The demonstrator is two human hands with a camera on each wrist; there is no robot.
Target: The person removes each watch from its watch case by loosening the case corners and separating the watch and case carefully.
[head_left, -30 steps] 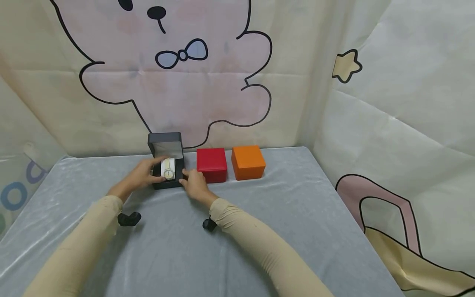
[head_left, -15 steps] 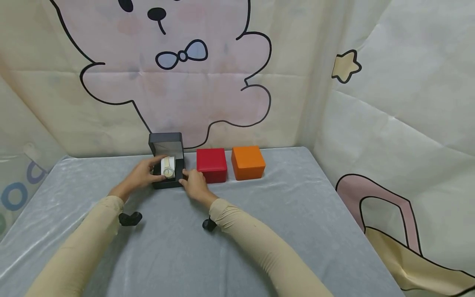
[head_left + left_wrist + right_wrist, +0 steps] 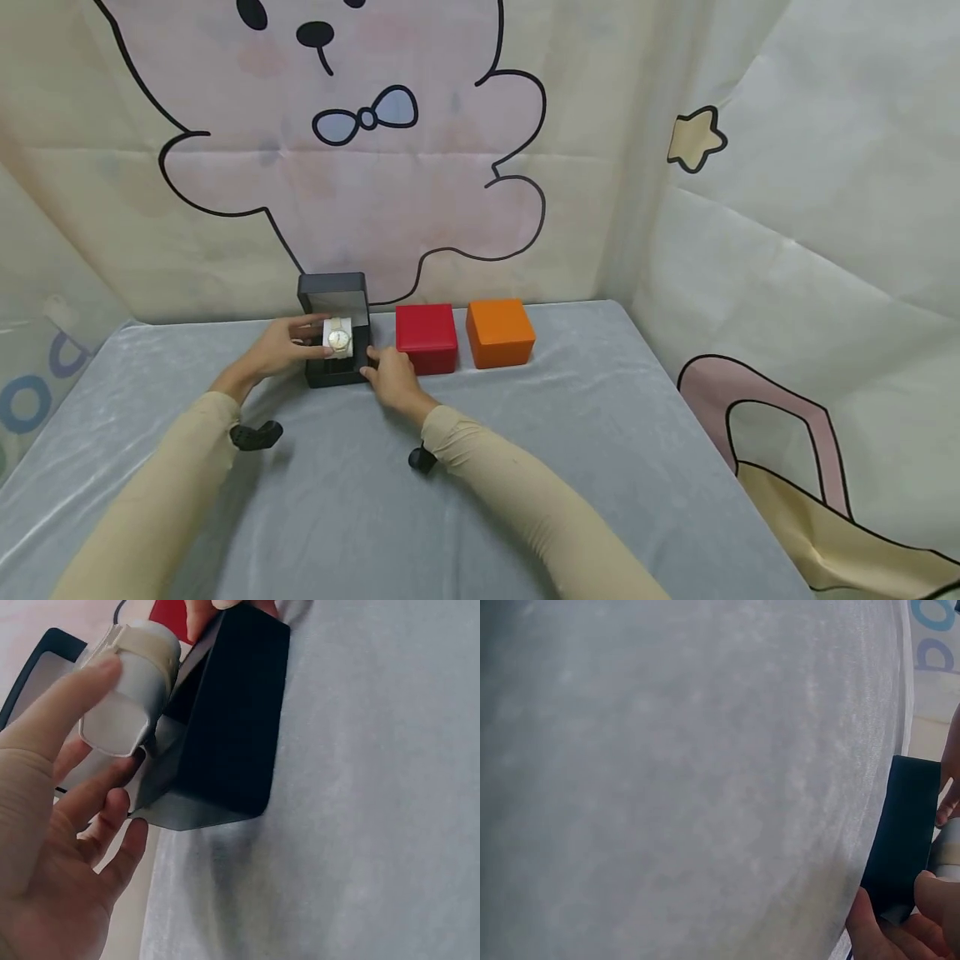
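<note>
My left hand (image 3: 276, 348) pinches a white cushion (image 3: 116, 724) that carries a wristwatch (image 3: 339, 340) with a pale strap. Thumb and fingers grip opposite ends of the cushion, and the left wrist view shows it raised above the opening of a dark watch box (image 3: 236, 712). The box sits on the table with its lid (image 3: 333, 292) standing up at the back. At the box's right front corner, my right hand (image 3: 396, 382) holds its side wall, thumb toward the front. In the right wrist view the right fingers (image 3: 934, 900) wrap the box's end.
A red box (image 3: 426, 333) stands just right of my right hand, with an orange box (image 3: 501, 333) beyond it. Both are closed. Grey cloth (image 3: 345, 500) covers the table, and a printed curtain (image 3: 450, 200) hangs along its back edge.
My left hand has raised the cushion with the watch slightly out of the box. The right hand keeps its hold on the box, and the head view has tilted a little upward.
</note>
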